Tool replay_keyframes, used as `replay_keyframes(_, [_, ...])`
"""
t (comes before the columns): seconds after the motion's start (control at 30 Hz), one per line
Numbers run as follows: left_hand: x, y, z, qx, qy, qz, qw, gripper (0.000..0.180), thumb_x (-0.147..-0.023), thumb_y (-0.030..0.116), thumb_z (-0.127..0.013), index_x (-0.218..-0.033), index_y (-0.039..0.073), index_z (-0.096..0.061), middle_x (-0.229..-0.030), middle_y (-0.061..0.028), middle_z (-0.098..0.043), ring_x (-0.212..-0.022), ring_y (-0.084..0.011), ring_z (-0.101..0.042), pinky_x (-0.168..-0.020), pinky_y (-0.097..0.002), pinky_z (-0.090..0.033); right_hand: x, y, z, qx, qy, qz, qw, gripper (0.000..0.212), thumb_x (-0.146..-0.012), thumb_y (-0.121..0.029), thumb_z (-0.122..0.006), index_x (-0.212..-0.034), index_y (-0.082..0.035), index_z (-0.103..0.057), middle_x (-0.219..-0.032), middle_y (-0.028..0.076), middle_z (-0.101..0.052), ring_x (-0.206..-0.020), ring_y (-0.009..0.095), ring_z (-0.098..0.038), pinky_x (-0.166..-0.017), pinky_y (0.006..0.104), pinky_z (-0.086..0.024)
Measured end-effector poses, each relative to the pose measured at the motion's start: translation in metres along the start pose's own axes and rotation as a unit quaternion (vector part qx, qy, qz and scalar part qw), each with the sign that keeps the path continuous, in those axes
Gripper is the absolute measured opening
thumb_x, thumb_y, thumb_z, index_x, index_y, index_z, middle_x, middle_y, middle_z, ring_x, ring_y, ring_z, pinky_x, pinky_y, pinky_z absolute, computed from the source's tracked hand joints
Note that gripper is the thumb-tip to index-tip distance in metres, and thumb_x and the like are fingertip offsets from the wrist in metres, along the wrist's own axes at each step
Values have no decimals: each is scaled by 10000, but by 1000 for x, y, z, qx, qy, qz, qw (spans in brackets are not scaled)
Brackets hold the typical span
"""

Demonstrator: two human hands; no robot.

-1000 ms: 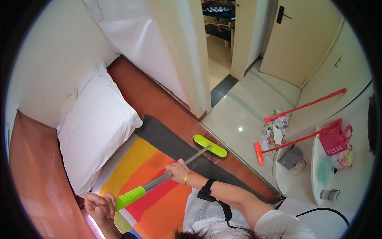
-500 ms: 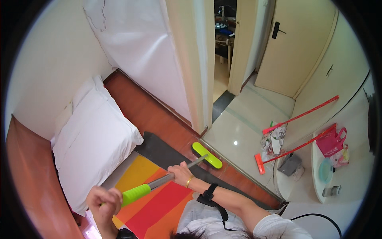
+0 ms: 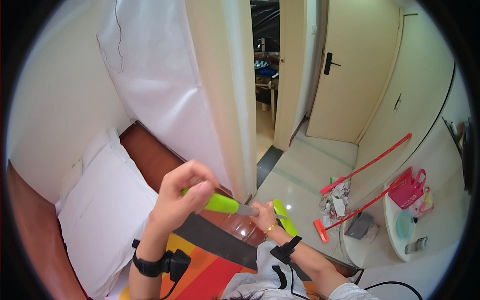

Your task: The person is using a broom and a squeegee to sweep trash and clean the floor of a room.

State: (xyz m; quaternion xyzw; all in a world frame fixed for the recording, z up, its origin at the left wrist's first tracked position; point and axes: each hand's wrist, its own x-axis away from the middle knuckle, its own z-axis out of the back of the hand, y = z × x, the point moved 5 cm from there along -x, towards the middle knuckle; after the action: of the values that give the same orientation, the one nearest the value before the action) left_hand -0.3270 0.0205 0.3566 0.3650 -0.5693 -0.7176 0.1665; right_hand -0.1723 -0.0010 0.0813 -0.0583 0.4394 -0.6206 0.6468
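A long-handled floor brush with a lime-green oval head (image 3: 287,220) slants across the middle of the view. Its grey metal pole (image 3: 246,210) ends in a lime-green grip (image 3: 221,203) at the left. My left hand (image 3: 185,192) is curled round the end of that grip, raised above the dark mat's edge. Farther down, my right hand (image 3: 263,216) closes round the pole close to the head and partly hides it. The head is over the border between the red-brown floor and the pale tiles; whether it touches the floor I cannot tell.
Two red-handled tools (image 3: 367,199) (image 3: 372,162) lean at the right, beside a heap of crumpled paper (image 3: 340,197). White shelves hold a pink bag (image 3: 407,192) and a pale green bowl (image 3: 404,223). White bedding (image 3: 102,215) lies left, near a striped mat (image 3: 212,265).
My left hand has moved up and to the right with the grip. The brush head has shifted right, from the red-brown floor toward the tiles. My right hand has also moved right.
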Motion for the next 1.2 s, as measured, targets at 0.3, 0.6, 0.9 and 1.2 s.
replay_keyframes(0.3, [-219, -42, -20, -101, -29, 21, 994, 131, -814, 142, -474, -849, 16, -487, -578, 10, -453, -517, -52, -430, -465, -201, -336, -167, 139, 40, 55, 132, -56, 988, 129, -590, -98, -606, -652, -108, -493, -576, 82, -536, -576, 279, -503, -590, 328, -321])
replay_keyframes(0.6, [-323, -75, 18, -559, 130, -250, 780, 185, -689, -18, -525, -864, 45, -522, -850, -86, -556, -874, -262, -523, -707, -345, -419, -294, 269, 4, 78, 51, -117, 989, 171, -624, -223, -621, -649, -101, -504, -593, 110, -538, -612, 312, -516, -603, 354, -342])
replay_keyframes(0.9, [-322, -113, 54, -772, 71, -250, 581, 203, -602, 6, -548, -791, 77, -527, -891, -23, -551, -901, -164, -517, -749, -304, -402, -316, 318, -54, 127, -87, -196, 968, 292, -665, -365, -607, -748, -94, -536, -676, 119, -580, -686, 299, -553, -625, 383, -396])
replay_keyframes(1.2, [-326, -124, 54, -837, 62, -219, 497, 127, -647, 77, -532, -770, 109, -521, -867, 20, -550, -871, -98, -515, -780, -267, -373, -354, 305, -51, 60, -28, -152, 986, 308, -668, -316, -623, -755, -67, -465, -681, 130, -561, -696, 308, -535, -607, 395, -382])
